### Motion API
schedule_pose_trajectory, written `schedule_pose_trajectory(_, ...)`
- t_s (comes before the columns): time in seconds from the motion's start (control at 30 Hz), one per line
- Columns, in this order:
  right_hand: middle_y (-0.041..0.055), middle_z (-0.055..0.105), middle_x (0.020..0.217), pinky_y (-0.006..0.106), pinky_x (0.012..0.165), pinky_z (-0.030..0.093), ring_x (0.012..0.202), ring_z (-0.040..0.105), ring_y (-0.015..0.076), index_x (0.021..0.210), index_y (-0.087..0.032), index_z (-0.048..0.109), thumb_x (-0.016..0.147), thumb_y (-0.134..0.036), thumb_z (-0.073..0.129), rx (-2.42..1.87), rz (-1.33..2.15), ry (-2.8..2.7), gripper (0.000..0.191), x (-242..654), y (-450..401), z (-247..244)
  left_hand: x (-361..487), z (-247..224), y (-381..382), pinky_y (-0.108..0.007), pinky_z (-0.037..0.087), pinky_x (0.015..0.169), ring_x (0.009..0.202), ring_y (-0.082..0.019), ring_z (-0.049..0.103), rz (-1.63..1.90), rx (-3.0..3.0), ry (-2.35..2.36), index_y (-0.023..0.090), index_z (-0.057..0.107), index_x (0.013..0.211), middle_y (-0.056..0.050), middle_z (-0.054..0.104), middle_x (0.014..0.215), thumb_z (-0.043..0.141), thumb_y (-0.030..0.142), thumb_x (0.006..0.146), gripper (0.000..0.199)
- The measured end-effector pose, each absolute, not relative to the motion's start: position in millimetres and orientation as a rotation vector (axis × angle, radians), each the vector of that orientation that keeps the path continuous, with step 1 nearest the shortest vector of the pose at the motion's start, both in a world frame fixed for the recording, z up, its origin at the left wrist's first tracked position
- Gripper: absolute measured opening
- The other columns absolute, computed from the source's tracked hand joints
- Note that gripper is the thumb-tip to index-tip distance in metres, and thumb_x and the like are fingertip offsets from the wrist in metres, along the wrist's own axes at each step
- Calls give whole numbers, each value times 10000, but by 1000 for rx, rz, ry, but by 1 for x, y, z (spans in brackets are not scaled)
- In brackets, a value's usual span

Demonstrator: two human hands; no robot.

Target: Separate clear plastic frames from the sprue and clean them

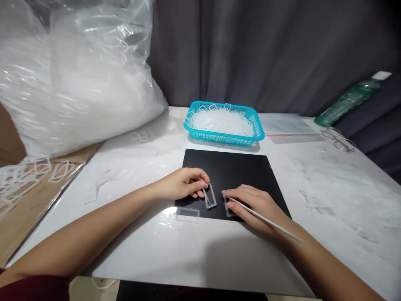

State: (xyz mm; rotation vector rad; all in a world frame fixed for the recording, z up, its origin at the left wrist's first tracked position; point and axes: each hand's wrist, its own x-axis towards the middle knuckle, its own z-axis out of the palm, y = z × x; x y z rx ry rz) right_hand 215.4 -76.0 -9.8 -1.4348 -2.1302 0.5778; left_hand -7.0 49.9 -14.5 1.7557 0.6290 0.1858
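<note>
My left hand (pixel 184 183) pinches the upper end of a small clear rectangular frame (pixel 210 196) above the black mat (pixel 232 167). To its right, my right hand (pixel 255 207) is closed around a thin pale stick (pixel 266 219) that slants back over the wrist. A second clear frame (pixel 229 211) is under the fingertips of my right hand, partly hidden by them. Another clear frame (pixel 188 215) lies flat across the mat's front left edge, near neither set of fingertips.
Behind the mat stands a blue basket (pixel 219 137) full of clear pieces. A large plastic bag (pixel 81 83) fills the back left, with loose frames (pixel 21 177) on cardboard below. Clear bags (pixel 288 127), a green bottle (pixel 347 102) and glasses (pixel 340 140) are at the back right.
</note>
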Motion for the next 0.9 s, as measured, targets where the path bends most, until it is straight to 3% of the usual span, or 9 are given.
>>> schedule_pose_trajectory(0.1, 47, 693, 900, 261, 683, 473, 772, 621, 159, 997, -227, 692, 870, -287, 578, -1484, 839, -1949, 180, 213, -74, -7, -8, -17, 54, -313, 524, 794, 946, -173, 644, 380, 2167, 613, 204, 624, 1099, -80, 632, 1127, 466, 263, 921, 245)
schedule_pose_trajectory(0.17, 42, 696, 886, 248, 648, 465, 754, 621, 154, 925, -220, 713, 822, -289, 634, -1517, 1014, -1856, 147, 209, -70, -4, -11, -15, 57, -327, 496, 852, 989, -183, 618, 491, 2391, 559, 213, 659, 1075, -80, 627, 1130, 475, 261, 915, 248)
schedule_pose_trajectory(0.27, 40, 692, 773, 229, 550, 429, 662, 602, 143, 845, -189, 718, 793, -335, 653, -1630, 1212, -1697, 169, 204, -62, -1, -17, -12, 59, -308, 497, 786, 816, -169, 636, 351, 2492, 290, 253, 709, 994, -57, 680, 884, 500, 297, 896, 234)
schedule_pose_trajectory(0.4, 6, 639, 621, 214, 485, 350, 571, 536, 117, 723, -182, 699, 808, -346, 611, -1704, 1212, -1733, 204, 197, -53, -1, -19, -15, 56, -307, 493, 719, 625, -161, 613, 190, 2438, 105, 341, 746, 892, -25, 656, 652, 587, 354, 820, 175)
schedule_pose_trajectory(0.63, -3, 626, 612, 212, 493, 351, 560, 509, 106, 729, -182, 702, 808, -315, 594, -1673, 1237, -1774, 188, 195, -48, -5, -16, -22, 52, -316, 485, 700, 637, -179, 621, 149, 2440, 73, 380, 740, 942, -22, 682, 688, 606, 348, 783, 210)
schedule_pose_trajectory(0.9, 9, 654, 647, 211, 478, 370, 572, 551, 116, 768, -188, 710, 800, -331, 611, -1679, 1374, -1762, 177, 200, -45, -8, -15, -25, 54, -288, 436, 567, 574, -164, 598, 285, 2743, -149, 281, 730, 992, -22, 673, 643, 562, 292, 830, 234)
